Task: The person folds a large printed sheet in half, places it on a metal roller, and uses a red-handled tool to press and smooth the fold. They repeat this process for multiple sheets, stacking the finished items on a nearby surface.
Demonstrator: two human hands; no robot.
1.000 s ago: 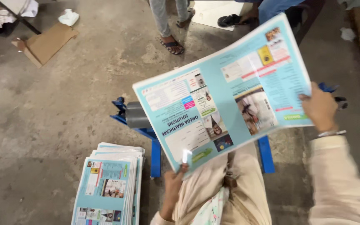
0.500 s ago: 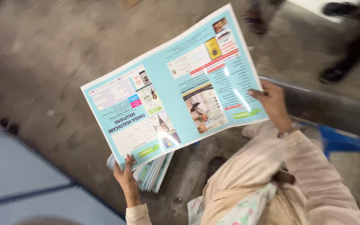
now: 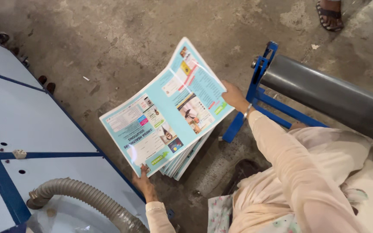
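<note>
Down it comes: the big printed sheet (image 3: 165,112) that was held up high half a second ago has sunk toward the stack of sheets (image 3: 185,156) on the concrete floor (image 3: 109,39), and the view has swung round so a pale blue machine table (image 3: 35,129) now fills the left side. The left hand (image 3: 144,183) pinches the sheet's near corner, fingers curled shut on the paper's edge, thumb on top. The right hand (image 3: 235,97) grips the far edge, fingers closed round it, a bangle at the wrist. The sheet is turquoise with white text panels and small photos, and it lies tilted just over the stack, whose edges fan out beneath its lower right side; whether they touch, I cannot tell. Right of the hand stands a grey roller (image 3: 329,97) on a blue frame (image 3: 260,82). A ribbed grey hose (image 3: 87,200) curves across the table's near corner. At the top edge, another person's sandalled foot (image 3: 330,15).
</note>
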